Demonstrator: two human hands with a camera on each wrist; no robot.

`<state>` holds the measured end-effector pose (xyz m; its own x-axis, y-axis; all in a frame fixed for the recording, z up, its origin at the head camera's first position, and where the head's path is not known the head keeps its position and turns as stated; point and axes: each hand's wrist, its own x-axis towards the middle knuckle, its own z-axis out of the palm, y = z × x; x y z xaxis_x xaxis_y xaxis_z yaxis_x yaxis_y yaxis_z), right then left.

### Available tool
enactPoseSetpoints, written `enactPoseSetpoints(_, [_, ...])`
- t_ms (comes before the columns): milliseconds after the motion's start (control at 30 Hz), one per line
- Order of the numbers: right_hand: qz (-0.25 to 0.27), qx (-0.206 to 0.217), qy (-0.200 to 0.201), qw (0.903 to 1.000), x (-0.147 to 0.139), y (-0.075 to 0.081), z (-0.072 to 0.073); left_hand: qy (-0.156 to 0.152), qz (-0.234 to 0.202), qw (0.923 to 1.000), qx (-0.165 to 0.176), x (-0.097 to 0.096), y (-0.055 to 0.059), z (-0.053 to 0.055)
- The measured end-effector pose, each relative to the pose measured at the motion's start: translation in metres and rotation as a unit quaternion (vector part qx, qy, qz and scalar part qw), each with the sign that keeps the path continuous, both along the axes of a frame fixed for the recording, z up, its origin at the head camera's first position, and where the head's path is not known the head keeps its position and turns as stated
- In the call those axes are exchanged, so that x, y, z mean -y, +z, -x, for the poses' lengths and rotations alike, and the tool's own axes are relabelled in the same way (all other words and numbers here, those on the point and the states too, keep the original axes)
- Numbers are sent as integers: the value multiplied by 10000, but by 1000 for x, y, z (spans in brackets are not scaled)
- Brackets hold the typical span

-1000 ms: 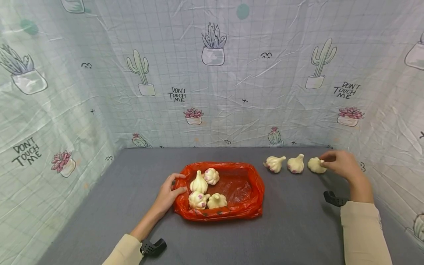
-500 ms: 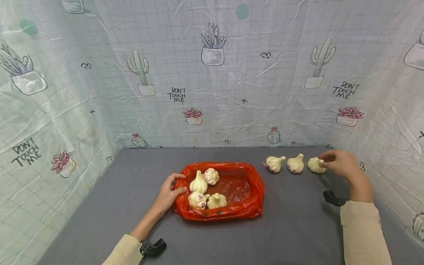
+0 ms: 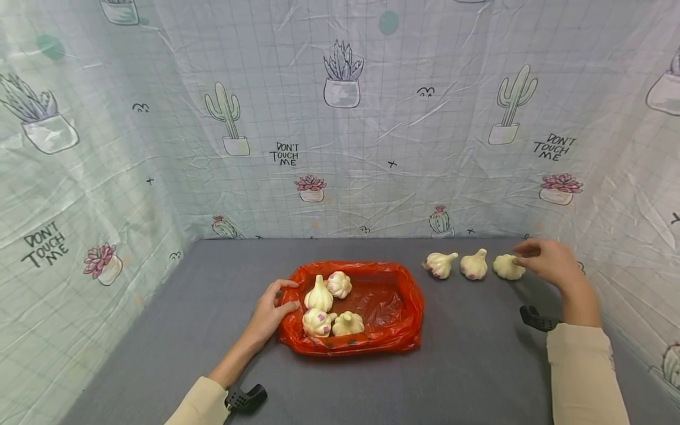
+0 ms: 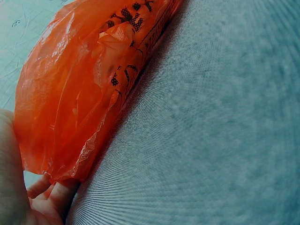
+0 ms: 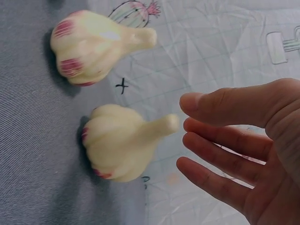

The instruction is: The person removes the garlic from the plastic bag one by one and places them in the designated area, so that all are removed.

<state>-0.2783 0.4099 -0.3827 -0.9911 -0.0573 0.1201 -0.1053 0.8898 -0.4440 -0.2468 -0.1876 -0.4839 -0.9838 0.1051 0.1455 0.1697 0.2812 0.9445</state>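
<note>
My left hand (image 3: pixel 269 308) grips the left end of a red plastic bag (image 3: pixel 406 289), its rim spread wide like a shallow tray; in the left wrist view, fingers (image 4: pixel 58 197) show beneath the bag's edge. Several garlic bulbs lie inside, toward its left, among them one with an upright stem (image 3: pixel 319 295). At the back right, three more bulbs stand in a row on the table. Beside the rightmost garlic bulb (image 3: pixel 508 267) hovers my right hand (image 3: pixel 547 264), holding nothing. The right wrist view shows thumb and fingers parted, just off that bulb's stem (image 5: pixel 168 124).
The row also has a middle garlic bulb (image 3: pixel 474 265) and a left one (image 3: pixel 440 265), close together. A printed curtain (image 3: pixel 393 195) rises behind and along both sides of the grey table (image 3: pixel 361 389). Black wrist cameras hang under both forearms.
My right hand's fingertips have come off the rightmost garlic bulb's stem, and the bulb stays standing in place. The left hand and the bag have not moved.
</note>
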Motion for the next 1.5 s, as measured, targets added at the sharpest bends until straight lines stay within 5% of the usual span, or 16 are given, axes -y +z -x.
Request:
enactPoseSetpoints(467, [203,-757,-37,9969,22,26,-10,46,-94,9999,90,-1,1,0])
enactPoseSetpoints(1500, [626,-1716,340,9826,59,63,-33,66,-47,10000,15,-1,-2,1])
